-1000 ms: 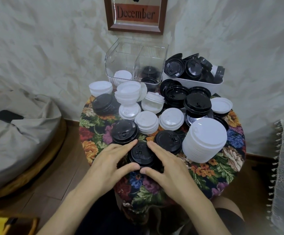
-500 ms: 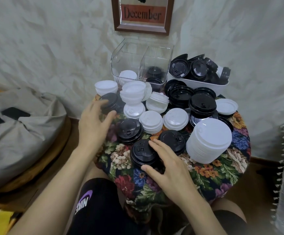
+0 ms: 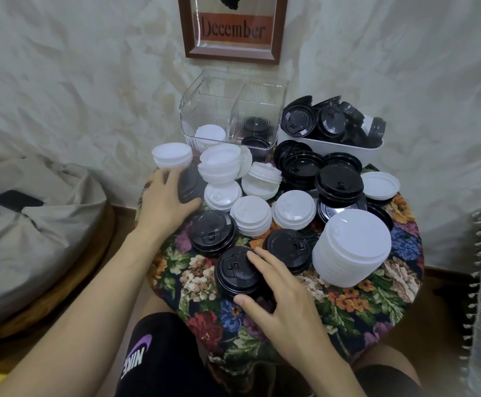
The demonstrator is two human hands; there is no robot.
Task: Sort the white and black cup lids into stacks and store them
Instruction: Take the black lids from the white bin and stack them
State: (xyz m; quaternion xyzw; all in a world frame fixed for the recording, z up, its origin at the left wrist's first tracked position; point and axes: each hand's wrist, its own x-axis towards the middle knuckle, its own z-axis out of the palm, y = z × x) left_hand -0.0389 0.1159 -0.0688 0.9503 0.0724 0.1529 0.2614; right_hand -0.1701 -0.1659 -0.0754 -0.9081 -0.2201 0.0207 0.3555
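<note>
Both hands gripping on crowded floral-cloth round worktop [image 3: 376, 305].
Tall white plastic lid stack [image 3: 351, 247] just right of right hand [image 3: 279, 305] fingers, which curl round near black plastic lid stack [image 3: 237, 270]; left hand [image 3: 167, 196] fingers clasp far black lid stack [image 3: 189, 183]. Risk: lifting may topple close neighbours.

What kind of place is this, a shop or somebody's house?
Most likely a room in someone's home: a grey beanbag slumps beside a small round table with a flowery cloth, and a framed December picture hangs on the wall.
</note>
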